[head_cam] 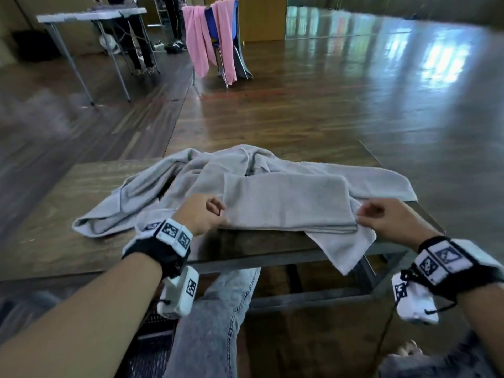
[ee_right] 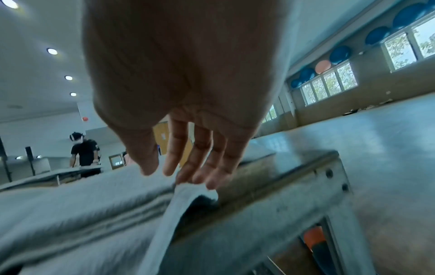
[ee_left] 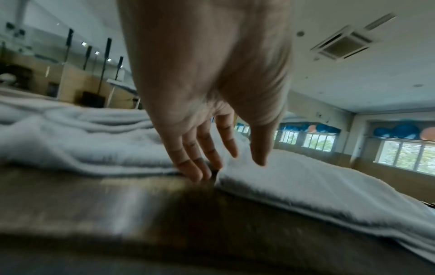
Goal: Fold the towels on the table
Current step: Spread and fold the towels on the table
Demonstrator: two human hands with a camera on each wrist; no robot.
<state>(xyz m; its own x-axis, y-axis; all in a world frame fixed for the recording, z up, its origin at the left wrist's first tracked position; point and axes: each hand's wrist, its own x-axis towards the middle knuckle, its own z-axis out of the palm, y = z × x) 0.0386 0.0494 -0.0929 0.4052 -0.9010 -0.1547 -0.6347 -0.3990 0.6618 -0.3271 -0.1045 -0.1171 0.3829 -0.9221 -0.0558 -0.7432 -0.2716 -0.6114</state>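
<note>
A grey towel [head_cam: 286, 203], folded into a rectangle, lies near the front edge of the wooden table [head_cam: 41, 214]. It sits on top of a loose heap of grey towels [head_cam: 163, 181] spread behind and to the left. My left hand [head_cam: 218, 207] is at the folded towel's left edge; in the left wrist view its fingers [ee_left: 200, 173] point down at the gap beside that towel [ee_left: 306, 182], with the thumb apart. At the towel's right edge is my right hand [head_cam: 365, 211]. Its straight fingertips [ee_right: 204, 182] touch a towel corner [ee_right: 188, 191].
A towel corner [head_cam: 346, 249] hangs over the table's front edge above the metal frame [ee_right: 294, 176]. My jeans leg [head_cam: 218, 309] is under the table. Pink towels [head_cam: 207, 39] hang on a chair across the wooden floor. Another table [head_cam: 90, 15] and a person [ee_right: 84, 152] stand further back.
</note>
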